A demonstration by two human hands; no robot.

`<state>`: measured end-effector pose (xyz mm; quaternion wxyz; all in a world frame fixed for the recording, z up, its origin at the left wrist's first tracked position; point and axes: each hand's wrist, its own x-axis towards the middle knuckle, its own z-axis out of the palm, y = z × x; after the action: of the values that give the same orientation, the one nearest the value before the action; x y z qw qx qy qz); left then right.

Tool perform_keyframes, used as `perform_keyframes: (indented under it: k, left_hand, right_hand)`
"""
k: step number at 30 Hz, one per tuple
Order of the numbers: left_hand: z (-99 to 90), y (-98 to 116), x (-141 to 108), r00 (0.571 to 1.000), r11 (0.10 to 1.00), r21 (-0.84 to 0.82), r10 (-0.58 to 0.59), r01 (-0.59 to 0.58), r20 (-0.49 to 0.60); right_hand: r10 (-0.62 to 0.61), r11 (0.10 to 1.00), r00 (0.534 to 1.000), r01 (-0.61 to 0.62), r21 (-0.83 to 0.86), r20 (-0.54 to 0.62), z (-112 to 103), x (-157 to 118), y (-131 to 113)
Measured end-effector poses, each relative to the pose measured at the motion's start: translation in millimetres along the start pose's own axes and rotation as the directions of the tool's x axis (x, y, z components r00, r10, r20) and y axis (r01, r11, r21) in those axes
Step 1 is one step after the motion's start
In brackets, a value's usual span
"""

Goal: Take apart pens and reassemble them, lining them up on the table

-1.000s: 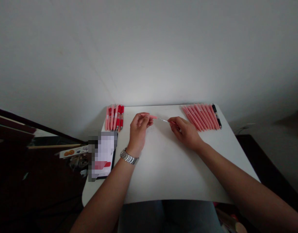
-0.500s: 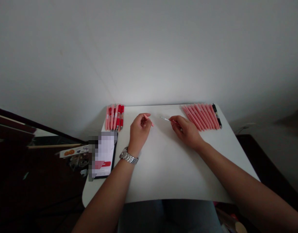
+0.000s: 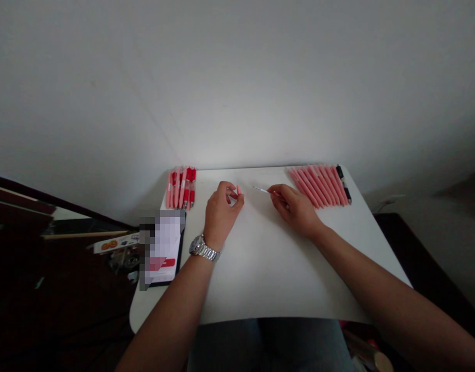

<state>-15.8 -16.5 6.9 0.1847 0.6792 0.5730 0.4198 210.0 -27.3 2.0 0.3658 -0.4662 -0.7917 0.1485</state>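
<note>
Near the middle of the white table (image 3: 260, 279), my left hand (image 3: 223, 212) pinches a small pink pen part (image 3: 239, 190), its tip pointing up. To its right, my right hand (image 3: 294, 209) is closed on a thin pale pen piece (image 3: 261, 189) whose tip points left toward my left hand. The two pieces are apart. A row of pink pens (image 3: 318, 188) lies beyond my right hand. Several pink and red pens (image 3: 180, 188) lie side by side at the table's back left.
A phone (image 3: 168, 253), partly pixelated, lies at the left edge, beside my watch-wearing wrist. One black pen (image 3: 344, 184) ends the right row. Behind the table rises a pale wall (image 3: 237, 88). Cluttered items (image 3: 123, 250) sit beyond the left edge.
The pink part in my left hand has turned from a slant to nearly upright, and my left fingers have shifted around it. My right hand has hardly moved.
</note>
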Motion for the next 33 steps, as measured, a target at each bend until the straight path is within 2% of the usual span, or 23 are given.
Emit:
perform_keyframes:
  k: [8,16,21,33]
  left_hand:
    - [0.9,-1.7,-0.2,1.000,0.999,0.019,0.026,-0.026,0.014]
    - [2.6,-4.5,0.2,0.999,0.999,-0.039,0.035,-0.035,0.016]
    - [3.8,-6.4,-0.2,0.998,0.999,-0.002,0.035,-0.035,0.047]
    - [1.7,-2.2,0.1,0.999,0.997,-0.074,0.036,-0.034,0.022]
  right_hand:
    - [-0.001,1.000,1.000,0.001,0.002,-0.005,0.4,0.0,0.5]
    - [-0.006,1.000,1.000,0.006,-0.014,0.001,-1.5,0.7,-1.6]
    - [-0.002,1.000,1.000,0.002,-0.007,0.009,-1.7,0.4,-2.8]
    - [0.003,1.000,1.000,-0.002,-0.014,0.009,-0.3,-0.8,-0.5]
